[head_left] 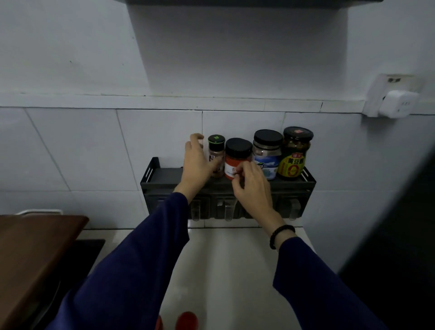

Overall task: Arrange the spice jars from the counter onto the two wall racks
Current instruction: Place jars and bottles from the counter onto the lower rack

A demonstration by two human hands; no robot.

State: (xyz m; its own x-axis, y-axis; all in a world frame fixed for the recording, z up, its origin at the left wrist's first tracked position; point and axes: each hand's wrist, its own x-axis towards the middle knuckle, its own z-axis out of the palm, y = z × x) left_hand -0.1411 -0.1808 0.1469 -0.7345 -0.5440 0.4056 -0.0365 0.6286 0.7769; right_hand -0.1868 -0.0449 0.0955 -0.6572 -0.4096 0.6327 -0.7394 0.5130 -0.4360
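The lower rack (150, 174) is black metal and hangs on the tiled wall (82, 146), just above the white counter (223, 259). Four jars stand on it in one row, touching or almost touching. Each one is upright, with its long axis vertical, the lid up and the label facing the person.

From the left, they are:
- a slim shaker (216, 155) with brown contents and a black lid with a green rim
- a red jar (237, 157), short and wide, with a black lid and a white label
- a clear jar (267, 153) with a black lid and a blue label
- a tall jar (295, 153) with dark contents and a yellow and red label; it stands at the right end of the rack

The left hand (196, 162) is at the left side of the shaker. Its fingers curl round a pale thing (200, 143), which is almost fully hidden, so I cannot tell what it is. The right hand (253, 186) has a dark bead bracelet (280, 235) on its wrist. Its thumb and forefinger pinch the front of the red jar at the label. The two hands are close together but do not touch each other.

Only the bottom edge of the upper rack (235, 2) shows (at the very top of the view). Two red lids (187, 320) are on the counter near the bottom edge, between the blue sleeves
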